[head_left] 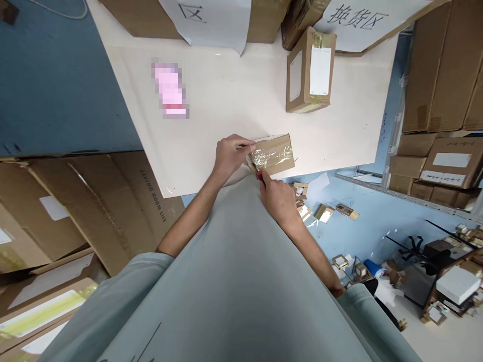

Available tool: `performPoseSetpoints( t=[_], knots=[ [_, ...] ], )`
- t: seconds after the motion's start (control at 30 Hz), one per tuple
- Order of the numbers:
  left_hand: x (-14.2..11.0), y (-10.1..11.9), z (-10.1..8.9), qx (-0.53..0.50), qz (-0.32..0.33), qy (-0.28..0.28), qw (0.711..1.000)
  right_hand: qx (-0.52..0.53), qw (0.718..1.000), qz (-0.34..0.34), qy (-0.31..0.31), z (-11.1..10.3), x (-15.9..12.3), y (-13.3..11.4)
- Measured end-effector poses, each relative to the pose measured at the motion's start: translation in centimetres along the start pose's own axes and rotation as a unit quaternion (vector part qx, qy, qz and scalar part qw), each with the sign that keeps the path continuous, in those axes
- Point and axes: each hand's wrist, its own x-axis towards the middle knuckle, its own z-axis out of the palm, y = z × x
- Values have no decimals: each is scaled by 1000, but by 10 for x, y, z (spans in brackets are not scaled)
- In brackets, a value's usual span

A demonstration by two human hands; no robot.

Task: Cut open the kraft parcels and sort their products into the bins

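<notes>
A small brown cardboard box (277, 155) with shiny clear tape across it lies at the near edge of the white table (222, 90). My left hand (233, 153) pinches the box's left end, its thumb and fingers closed at the corner. In my right hand (278, 198) is a red-handled utility knife (260, 175), gripped with the fingers wrapped round it. The knife's dark tip meets the taped left end of the box; how deep it goes I cannot tell.
A taller taped carton (317, 70) with white labels stands at the back right of the table. A blurred pink item (170, 90) lies at the left. Large cartons (124, 201) stand beside the table on the left. Loose small boxes (324, 213) litter the blue floor at the right.
</notes>
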Motion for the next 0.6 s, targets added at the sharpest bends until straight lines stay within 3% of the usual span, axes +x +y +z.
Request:
performPoseSetpoints(
  t=[0.17, 0.3, 0.47, 0.6],
  knots=[
    [-3, -2, 2, 12, 8, 2, 1000, -2, 1000, -14, -11, 14, -6, 7],
    [-3, -6, -1, 24, 16, 1, 1000, 24, 999, -36, 12, 10, -14, 24],
    [-9, 4, 2, 103, 62, 4, 993, 112, 986, -11, 121, 5, -10, 75],
    [-15, 28, 35, 192, 173, -41, 965, 175, 961, 7, 215, 7, 7, 119]
  ],
)
